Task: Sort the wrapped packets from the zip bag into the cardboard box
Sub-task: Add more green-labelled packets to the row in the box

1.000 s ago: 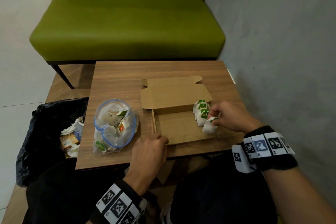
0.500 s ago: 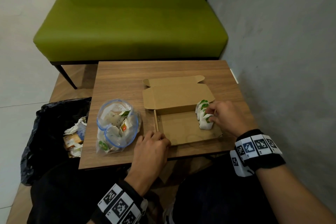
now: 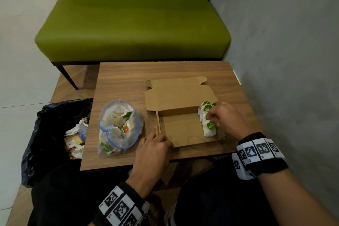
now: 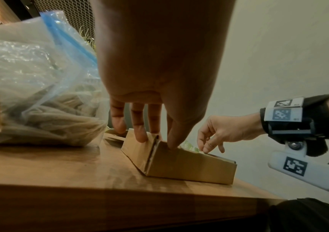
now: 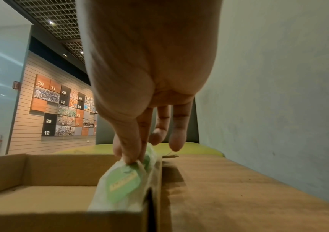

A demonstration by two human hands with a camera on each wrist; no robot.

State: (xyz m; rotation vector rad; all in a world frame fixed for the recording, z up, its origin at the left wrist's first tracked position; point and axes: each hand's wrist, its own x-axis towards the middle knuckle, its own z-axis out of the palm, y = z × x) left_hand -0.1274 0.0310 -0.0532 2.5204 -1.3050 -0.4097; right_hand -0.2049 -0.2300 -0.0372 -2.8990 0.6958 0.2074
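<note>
The wrapped packets [image 3: 207, 115] carry green oval labels whose yellow-band lettering is too blurred to read in any view; they stand in a row against the right wall of the open cardboard box [image 3: 180, 131], and the nearest packet [image 3: 209, 129] leans at the front of that row. On the wall seen from the right wrist, dark and orange panels bear the numbers 20, 11, 13, 14, 15 and 12. The right hand [image 3: 227, 119] reaches down from the right side of the box, thumb and forefinger pinching the top edge of the nearest packet, the other fingers [image 5: 176, 141] hanging loosely extended. The left hand [image 3: 153, 150] arches over the near left corner of the box, its straight fingertips [image 4: 141, 136] pressing on the corner's walls, holding nothing. The zip bag [image 3: 120, 126], clear with a blue seal, lies on the wooden desk [image 3: 121, 82] just left of the box, with more packets inside, some green-labelled and one orange-labelled. Both wrists wear black bands with square black-and-white markers.
</note>
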